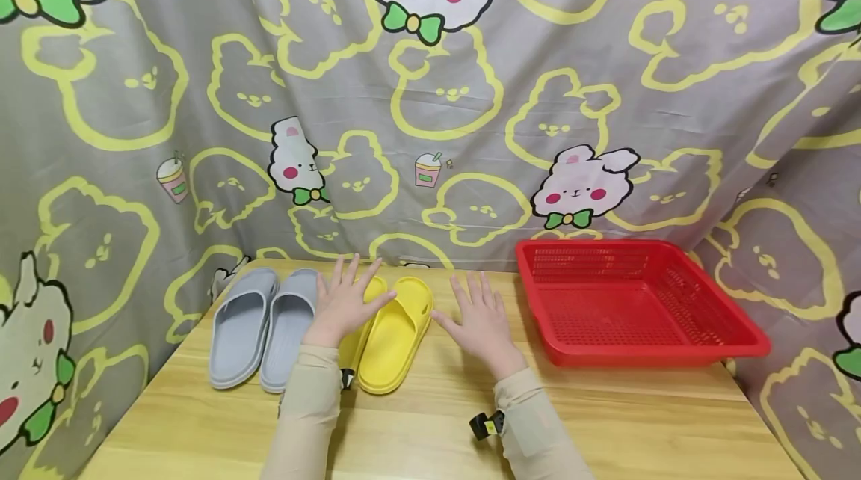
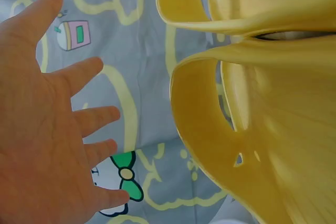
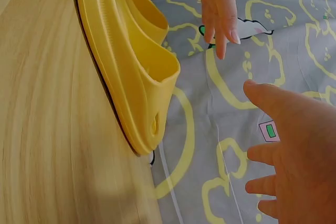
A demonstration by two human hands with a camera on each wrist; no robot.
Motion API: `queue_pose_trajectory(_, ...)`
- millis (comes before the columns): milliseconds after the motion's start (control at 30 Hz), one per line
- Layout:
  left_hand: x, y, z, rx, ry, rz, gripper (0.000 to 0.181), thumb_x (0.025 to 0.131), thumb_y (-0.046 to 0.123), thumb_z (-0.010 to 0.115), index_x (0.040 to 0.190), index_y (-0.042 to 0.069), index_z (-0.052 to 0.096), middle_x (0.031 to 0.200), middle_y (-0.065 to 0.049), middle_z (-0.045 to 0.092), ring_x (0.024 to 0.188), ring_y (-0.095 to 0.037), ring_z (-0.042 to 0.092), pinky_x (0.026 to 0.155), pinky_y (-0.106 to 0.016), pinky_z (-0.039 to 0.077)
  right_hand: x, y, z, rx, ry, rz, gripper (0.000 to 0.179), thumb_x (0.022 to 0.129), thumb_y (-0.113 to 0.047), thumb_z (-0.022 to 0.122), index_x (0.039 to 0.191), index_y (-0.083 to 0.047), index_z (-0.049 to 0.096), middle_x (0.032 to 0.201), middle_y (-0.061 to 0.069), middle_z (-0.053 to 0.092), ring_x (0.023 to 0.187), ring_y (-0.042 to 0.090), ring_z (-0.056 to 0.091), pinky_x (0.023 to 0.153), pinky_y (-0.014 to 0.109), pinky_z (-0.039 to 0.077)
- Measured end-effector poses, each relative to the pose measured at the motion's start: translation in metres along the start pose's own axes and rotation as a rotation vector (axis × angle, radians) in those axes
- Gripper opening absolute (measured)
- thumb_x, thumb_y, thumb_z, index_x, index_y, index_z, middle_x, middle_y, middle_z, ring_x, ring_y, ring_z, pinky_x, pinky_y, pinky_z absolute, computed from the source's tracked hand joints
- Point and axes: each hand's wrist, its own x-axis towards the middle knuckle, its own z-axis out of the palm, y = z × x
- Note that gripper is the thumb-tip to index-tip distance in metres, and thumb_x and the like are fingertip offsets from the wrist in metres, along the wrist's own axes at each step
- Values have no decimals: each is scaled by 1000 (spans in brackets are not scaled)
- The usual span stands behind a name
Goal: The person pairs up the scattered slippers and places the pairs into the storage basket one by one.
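My left hand (image 1: 344, 303) hovers with fingers spread above the slippers, covering parts of a grey one and a yellow one in the head view. Spread and holding nothing, my right hand (image 1: 483, 327) is over the table between the yellow pair and the red basket. The yellow slippers (image 1: 395, 338) lie side by side, toe ends toward the curtain. To their left is a pair of grey slippers (image 1: 240, 330). In the left wrist view the yellow slippers (image 2: 205, 98) are apart from the fingers. The right wrist view shows a yellow slipper (image 3: 126, 77) and both hands, none touching it.
A red plastic basket (image 1: 538, 315) with perforated sides stands at the table's right. The wooden table (image 1: 417, 435) ends at a grey curtain (image 1: 464, 143) with yellow outlines and cartoon rabbits. A small black device (image 1: 486, 426) is strapped at the right wrist.
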Motion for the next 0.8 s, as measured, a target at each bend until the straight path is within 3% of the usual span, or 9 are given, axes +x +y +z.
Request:
queue_pose_trajectory(300,-2,-3,-9,38,18,14,79,88,75,41,154,33,27,164,-13,16,152,-40,-1,111,-74,-1,0,-4,3,26,-16,-11,82,90,-68,47,155,-23,26,164,11,16,154,31,0,121,58,9)
queue_pose_trajectory(800,-3,-14,-21,126,-23,70,78,88,74,43,154,33,28,163,-14,19,152,-40,4,112,-74,-4,2,-3,7,38,6,-43,83,89,-70,47,153,-20,32,161,15,24,152,36,8,120,59,13)
